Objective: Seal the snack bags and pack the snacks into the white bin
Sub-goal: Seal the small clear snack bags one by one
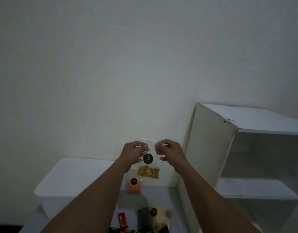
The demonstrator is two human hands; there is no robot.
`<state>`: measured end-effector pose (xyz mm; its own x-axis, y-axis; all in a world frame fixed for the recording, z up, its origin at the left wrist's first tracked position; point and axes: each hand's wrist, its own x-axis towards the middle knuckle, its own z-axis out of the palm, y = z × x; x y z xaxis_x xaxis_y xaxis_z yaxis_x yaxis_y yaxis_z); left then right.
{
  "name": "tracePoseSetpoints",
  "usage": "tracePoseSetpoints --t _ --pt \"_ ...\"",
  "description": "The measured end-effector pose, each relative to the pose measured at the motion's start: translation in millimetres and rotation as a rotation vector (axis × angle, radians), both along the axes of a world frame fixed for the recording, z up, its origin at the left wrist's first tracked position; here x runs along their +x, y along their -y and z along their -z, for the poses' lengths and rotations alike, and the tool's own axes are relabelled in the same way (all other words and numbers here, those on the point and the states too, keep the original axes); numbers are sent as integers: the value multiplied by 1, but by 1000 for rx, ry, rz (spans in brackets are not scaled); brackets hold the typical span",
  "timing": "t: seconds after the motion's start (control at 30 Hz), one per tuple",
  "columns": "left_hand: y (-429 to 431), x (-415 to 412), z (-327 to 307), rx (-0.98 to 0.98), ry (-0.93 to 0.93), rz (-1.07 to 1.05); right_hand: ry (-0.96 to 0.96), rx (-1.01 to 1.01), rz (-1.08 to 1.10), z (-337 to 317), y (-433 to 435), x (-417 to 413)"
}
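While other snacks (pixel 154 214) lie nearest, left hand (pixel 134 151) and right hand (pixel 168 151) pinch the top corners of the clear snack bag (pixel 148 167) held mid-air, so press evenly along its seemingly unsealed strip before the white bin (pixel 74 175) beyond-left.

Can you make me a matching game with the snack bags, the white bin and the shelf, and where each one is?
Things:
1. bag of yellow snacks
2. orange snack bag
3. white bin
4. white shelf unit

Places:
A. on the right side
B. pinched at its top by the left hand and right hand
C. on the left side
D. standing on the table

Pairs: 1-B, 2-D, 3-C, 4-A
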<state>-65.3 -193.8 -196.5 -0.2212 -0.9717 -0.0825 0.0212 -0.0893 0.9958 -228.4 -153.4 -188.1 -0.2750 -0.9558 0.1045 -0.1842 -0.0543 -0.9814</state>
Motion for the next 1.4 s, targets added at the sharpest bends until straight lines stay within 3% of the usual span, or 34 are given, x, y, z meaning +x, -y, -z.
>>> tracePoseSetpoints --t 0.23,0.47,0.67,1.0,1.2,1.4 --pt "-4 2 -28 -69 -69 -6 -93 -67 -23 -26 -7 3" --pt "-1 5 -42 -184 -20 -58 -36 -87 -55 -41 -9 5" --pt "-5 3 -51 -181 -136 -39 -185 -162 -23 -60 -5 6" --pt "7 4 -64 -210 -166 -98 33 -139 -18 -57 -6 0" --pt "6 2 -64 -171 -145 8 20 -171 -5 -64 -8 -1" --pt "10 0 -63 -200 -123 -20 -9 -153 -33 -68 -9 -3"
